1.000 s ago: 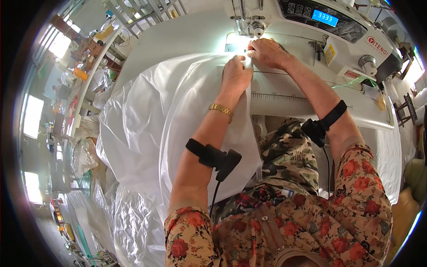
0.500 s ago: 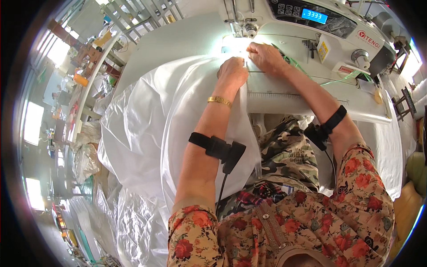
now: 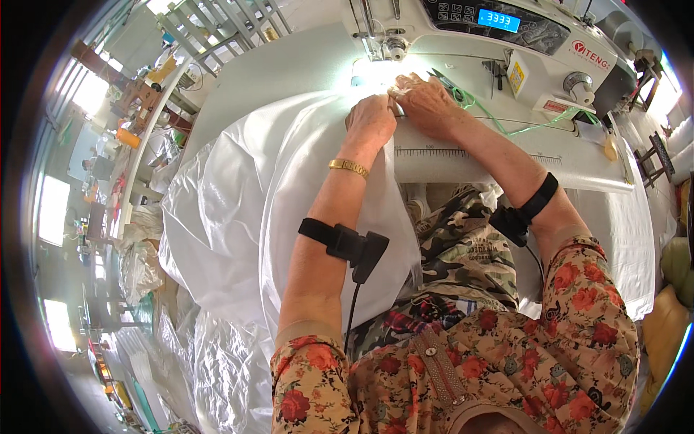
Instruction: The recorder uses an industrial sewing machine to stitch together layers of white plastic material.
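Note:
Glossy white fabric [image 3: 224,188] spreads over the left of the sewing table and drapes down across my lap. Its edge runs up to the brightly lit needle area of a sewing machine [image 3: 549,61]. My left hand [image 3: 371,121] is closed on the fabric edge just in front of the needle area. Right beside it, my right hand [image 3: 428,105] has bent fingers pinching at the same edge, close to the left fingertips. The glare and my fingers hide the exact fold between them.
Green-handled thread snips [image 3: 461,95] lie right of my right hand, with green cord [image 3: 520,130] trailing across the machine bed. A printed ruler [image 3: 434,152] runs along the table front. Crinkled clear plastic [image 3: 228,369] lies at lower left; a cluttered bench [image 3: 148,137] stands far left.
Both hands have drawn slightly toward me, away from the needle, the right one more. More of the green-handled snips shows. The whole view has shifted a little.

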### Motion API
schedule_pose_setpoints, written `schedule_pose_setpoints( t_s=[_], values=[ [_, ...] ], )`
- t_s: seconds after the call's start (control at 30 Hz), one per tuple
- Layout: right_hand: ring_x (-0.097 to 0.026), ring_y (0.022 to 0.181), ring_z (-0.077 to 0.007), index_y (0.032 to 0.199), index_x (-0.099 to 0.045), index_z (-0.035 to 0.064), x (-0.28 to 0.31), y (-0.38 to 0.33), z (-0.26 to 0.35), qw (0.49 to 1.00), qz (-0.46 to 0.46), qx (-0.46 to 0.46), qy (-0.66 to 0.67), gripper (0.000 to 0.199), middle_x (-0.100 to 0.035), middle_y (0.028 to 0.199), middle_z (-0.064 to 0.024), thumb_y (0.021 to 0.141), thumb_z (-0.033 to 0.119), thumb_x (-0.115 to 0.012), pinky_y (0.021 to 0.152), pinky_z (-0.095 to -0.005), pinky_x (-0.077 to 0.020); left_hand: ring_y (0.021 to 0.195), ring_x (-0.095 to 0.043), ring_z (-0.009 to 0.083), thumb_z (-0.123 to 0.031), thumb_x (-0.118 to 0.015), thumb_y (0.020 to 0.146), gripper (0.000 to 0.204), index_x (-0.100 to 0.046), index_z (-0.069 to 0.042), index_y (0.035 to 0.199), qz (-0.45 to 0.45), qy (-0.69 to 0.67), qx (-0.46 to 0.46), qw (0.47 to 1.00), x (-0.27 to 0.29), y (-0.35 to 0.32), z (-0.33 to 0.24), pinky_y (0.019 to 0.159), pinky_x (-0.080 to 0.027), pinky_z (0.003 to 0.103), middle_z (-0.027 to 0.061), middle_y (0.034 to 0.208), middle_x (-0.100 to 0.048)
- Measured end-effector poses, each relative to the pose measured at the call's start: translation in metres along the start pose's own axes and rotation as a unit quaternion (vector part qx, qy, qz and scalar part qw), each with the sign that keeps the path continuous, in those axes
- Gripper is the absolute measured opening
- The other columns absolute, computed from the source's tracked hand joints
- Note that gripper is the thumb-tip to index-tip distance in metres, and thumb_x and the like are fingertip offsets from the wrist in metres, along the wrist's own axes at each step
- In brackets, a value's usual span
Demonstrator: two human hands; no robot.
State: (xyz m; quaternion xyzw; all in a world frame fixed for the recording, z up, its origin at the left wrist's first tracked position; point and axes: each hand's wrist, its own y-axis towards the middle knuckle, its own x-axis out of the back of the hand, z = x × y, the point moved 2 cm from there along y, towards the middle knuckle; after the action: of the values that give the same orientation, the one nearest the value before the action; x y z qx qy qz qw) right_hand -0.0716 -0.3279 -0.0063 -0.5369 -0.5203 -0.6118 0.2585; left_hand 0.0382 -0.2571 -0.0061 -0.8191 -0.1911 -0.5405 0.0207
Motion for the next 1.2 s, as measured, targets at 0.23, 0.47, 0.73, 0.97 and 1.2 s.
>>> schedule_pose_setpoints(
  t_s=[0.23, 0.47, 0.73, 0.97, 1.2],
  values=[
    [-0.039, 0.133, -0.0353, 0.121, -0.057, 0.007, -0.006, 0.013, 0.003, 0.993, 0.089, -0.078, 0.026, 0.032, -0.049, 0.136, -0.0153, 0.091, 0.008, -0.046, 0.107, -0.0538, -0.0319, 0.12, -0.05, 0.0344, -0.015, -0.045, 0.092, 0.028, -0.069, -0.002, 0.087, -0.042, 0.148, -0.116, 0.981, 0.0, -0.028, -0.004, 0.1, -0.036, 0.047, 0.0184, 0.126, -0.055],
    [-0.045, 0.128, -0.0339, 0.107, -0.064, 0.0059, 0.009, 0.006, 0.017, 0.986, 0.134, -0.067, 0.068, 0.024, -0.054, 0.129, -0.015, 0.091, 0.011, -0.047, 0.108, -0.0541, -0.0311, 0.108, -0.055, 0.0354, -0.035, -0.043, 0.098, 0.039, -0.065, -0.006, 0.111, -0.087, 0.103, -0.06, 0.989, -0.011, -0.021, 0.024, 0.094, -0.042, 0.045, 0.0196, 0.113, -0.057],
    [-0.062, 0.095, -0.0335, 0.085, -0.068, 0.0037, -0.008, 0.013, 0.003, 1.0, 0.002, -0.029, 0.006, 0.015, -0.065, 0.095, -0.0185, 0.081, 0.012, -0.056, 0.081, -0.0463, -0.0472, 0.103, -0.058, 0.035, -0.033, -0.049, 0.094, 0.035, -0.066, -0.008, 0.112, -0.094, 0.109, -0.084, 0.986, -0.01, -0.014, 0.014, 0.091, -0.045, 0.044, 0.0201, 0.109, -0.058],
    [-0.063, 0.078, -0.0338, 0.075, -0.065, 0.0008, -0.018, 0.011, -0.007, 0.999, -0.026, -0.023, 0.022, 0.012, -0.064, 0.073, -0.0192, 0.076, 0.009, -0.057, 0.071, -0.0435, -0.0477, 0.102, -0.059, 0.0344, -0.028, -0.054, 0.09, 0.032, -0.066, -0.006, 0.11, -0.067, 0.121, -0.099, 0.985, -0.007, 0.0, 0.012, 0.088, -0.047, 0.043, 0.0193, 0.111, -0.058],
    [-0.057, 0.101, -0.0335, 0.094, -0.063, 0.0002, -0.012, -0.015, 0.003, 0.985, -0.001, -0.067, 0.162, 0.024, -0.064, 0.102, -0.0164, 0.088, 0.017, -0.047, 0.09, -0.0454, -0.0428, 0.112, -0.056, 0.0318, -0.022, -0.053, 0.089, 0.027, -0.068, -0.005, 0.103, -0.08, 0.093, -0.126, 0.984, -0.009, 0.003, 0.023, 0.098, -0.041, 0.044, 0.0179, 0.112, -0.063]
  ],
)
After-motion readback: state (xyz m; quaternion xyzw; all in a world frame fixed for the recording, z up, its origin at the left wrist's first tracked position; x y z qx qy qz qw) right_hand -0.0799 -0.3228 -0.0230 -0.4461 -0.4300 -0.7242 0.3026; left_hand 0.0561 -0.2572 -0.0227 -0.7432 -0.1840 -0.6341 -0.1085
